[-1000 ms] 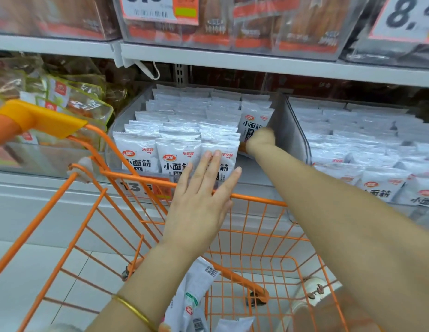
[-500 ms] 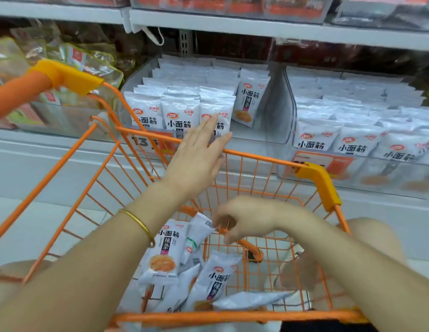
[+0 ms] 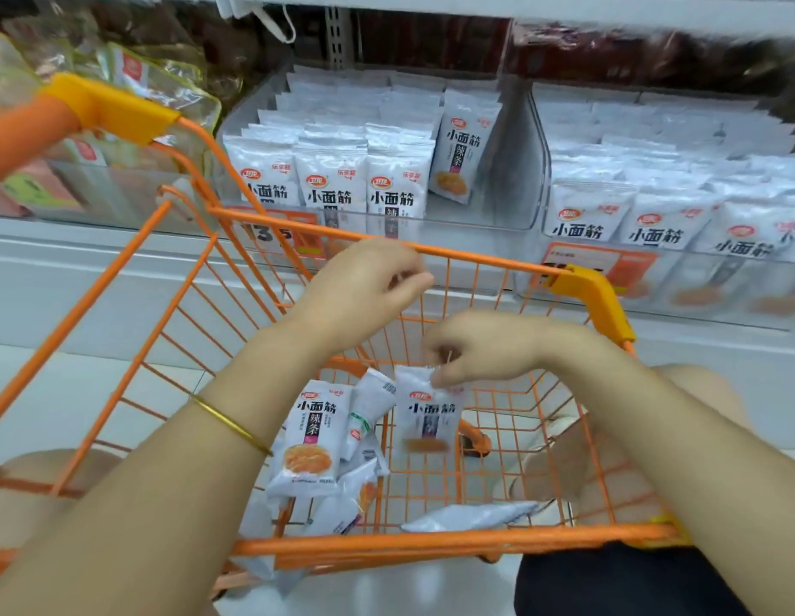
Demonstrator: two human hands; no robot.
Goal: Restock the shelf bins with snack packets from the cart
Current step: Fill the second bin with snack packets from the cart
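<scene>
My right hand [image 3: 480,349] pinches the top edge of a white snack packet [image 3: 429,415], which hangs above the floor of the orange wire cart [image 3: 369,546]. Several more white packets [image 3: 309,442] lie in the cart's bottom. My left hand [image 3: 364,286] hovers over the cart's far rim with loosely curled fingers and holds nothing. Behind the cart stands a clear shelf bin [image 3: 522,171] packed with rows of the same packets, with a gap on its right side where one packet [image 3: 464,148] stands alone.
A second clear bin [image 3: 537,242] of white packets sits to the right. Yellow-green bagged snacks [image 3: 155,86] fill the bin at the left. A white shelf ledge [image 3: 98,251] runs below the bins. The cart's yellow corner caps [image 3: 595,300] stick out near my arms.
My right hand came back from the shelf bin down into the cart and took hold of a packet, lifting it. My left hand dropped from the bin front and its fingers curled.
</scene>
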